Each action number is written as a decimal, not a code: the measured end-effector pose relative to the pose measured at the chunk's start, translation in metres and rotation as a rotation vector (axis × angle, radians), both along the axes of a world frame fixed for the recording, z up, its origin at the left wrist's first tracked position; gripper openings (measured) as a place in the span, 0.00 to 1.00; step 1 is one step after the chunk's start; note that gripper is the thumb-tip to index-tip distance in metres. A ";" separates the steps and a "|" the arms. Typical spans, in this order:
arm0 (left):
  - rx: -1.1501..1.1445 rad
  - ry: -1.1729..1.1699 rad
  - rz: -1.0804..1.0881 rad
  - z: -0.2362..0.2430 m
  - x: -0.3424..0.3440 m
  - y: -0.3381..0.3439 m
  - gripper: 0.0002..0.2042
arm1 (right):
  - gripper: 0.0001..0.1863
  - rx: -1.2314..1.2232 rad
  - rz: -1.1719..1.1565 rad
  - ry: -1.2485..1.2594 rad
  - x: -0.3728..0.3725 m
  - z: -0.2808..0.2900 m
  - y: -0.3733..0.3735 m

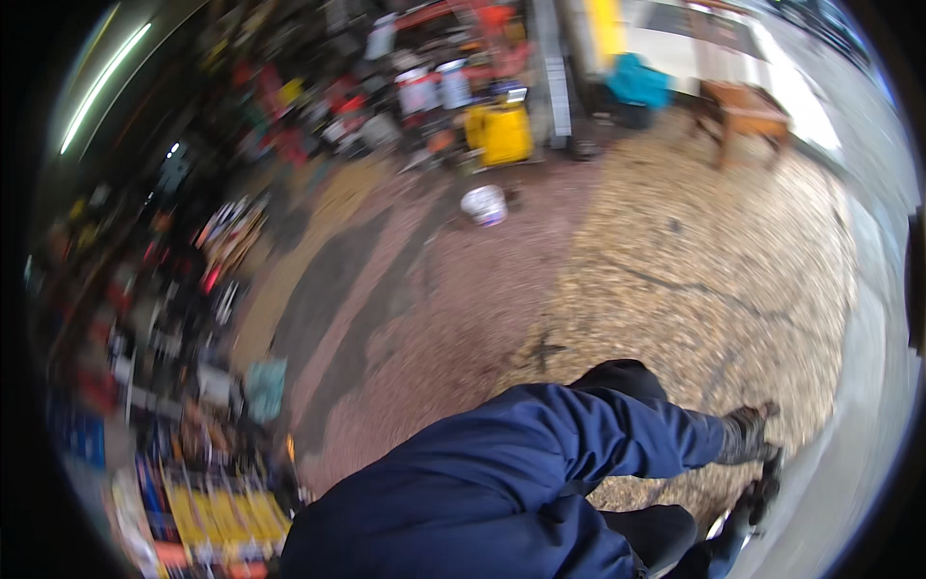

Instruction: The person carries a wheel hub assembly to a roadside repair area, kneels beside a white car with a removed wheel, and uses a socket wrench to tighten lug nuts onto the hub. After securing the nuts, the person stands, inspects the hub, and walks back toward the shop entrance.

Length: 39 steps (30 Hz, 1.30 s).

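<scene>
The picture is smeared by motion. My left arm, in a dark blue sleeve (579,425), reaches to the right. At its end my left hand (746,434), in a dark grey glove, hangs over the pebbled floor; its fingers are too blurred to read. Just below it is my right hand (757,500), dark and gloved, with its sleeve at the lower edge. A small bright shape (719,524) shows beside it, too blurred to name. Whether either hand holds anything cannot be made out. My dark-trousered knees (622,378) show beside the left arm.
A white bucket (484,206) stands on the reddish floor ahead. Beyond it are a yellow container (499,133), a teal cloth-like bundle (639,82) and a wooden stool (743,111). Cluttered goods and a yellow tray-like rack (227,516) line the left side. Grey pavement (873,289) borders the right.
</scene>
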<state>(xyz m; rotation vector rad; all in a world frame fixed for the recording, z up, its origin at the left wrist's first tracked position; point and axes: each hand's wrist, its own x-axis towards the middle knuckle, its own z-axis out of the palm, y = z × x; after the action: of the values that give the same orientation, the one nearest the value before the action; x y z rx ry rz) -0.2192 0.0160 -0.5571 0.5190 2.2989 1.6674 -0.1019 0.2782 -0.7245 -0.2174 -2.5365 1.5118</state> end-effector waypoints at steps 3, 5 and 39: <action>0.002 0.006 0.151 -0.006 0.012 -0.037 0.29 | 0.21 0.566 0.093 -0.019 -0.026 -0.024 -0.014; 0.121 -0.133 0.142 -0.017 0.014 -0.063 0.28 | 0.21 0.425 0.146 -0.163 -0.037 -0.035 -0.070; 0.206 -0.575 -0.232 0.046 0.012 0.144 0.12 | 0.20 0.118 -0.270 -1.210 0.253 -0.007 -0.036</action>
<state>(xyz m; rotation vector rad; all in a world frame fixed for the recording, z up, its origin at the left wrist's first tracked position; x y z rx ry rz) -0.2077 0.1599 -0.5114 0.2791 1.6111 1.6731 0.1509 0.2421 -0.7314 -1.8407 -3.1174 1.2799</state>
